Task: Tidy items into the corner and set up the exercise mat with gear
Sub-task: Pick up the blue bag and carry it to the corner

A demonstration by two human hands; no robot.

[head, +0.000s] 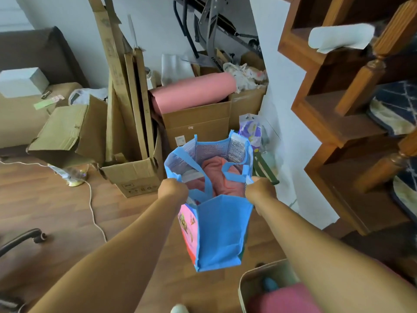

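Gripping the blue bag [223, 233] by its top rim, both hands are curled closed on the fabric: left hand [172, 188] pinches the left edge, right hand [259, 188] the right edge, pulling the mouth wide. The fingers are hidden behind the knuckles, so the exact pinch is not visible. The bag hangs in mid-frame, off the wooden floor [67, 211], with its mouth tipped toward the top of the frame. Inside it is bunched pink cloth [216, 175], and the loop handles [234, 175] flop loose over it, unheld.

Straight up the frame from the bag is the cluttered corner. The rolled pink mat [194, 92] lies on top of an open cardboard box [198, 123], its long axis running left-right and rising slightly to the right, crosswise to the arms. It sits above and a little left of the grip, well apart from both hands, with the left hand marginally nearer.

Tall flat cartons [126, 86] lean to the left of the mat, standing in a low open carton [133, 177] just left of the bag. A white wall edge and a wooden staircase [338, 109] fill the right side. Another box [252, 281] is at lower right.

Likely step: carry the bag forward into the corner and set it down. Both hands are occupied, so the mat can't be taken until one lets go.
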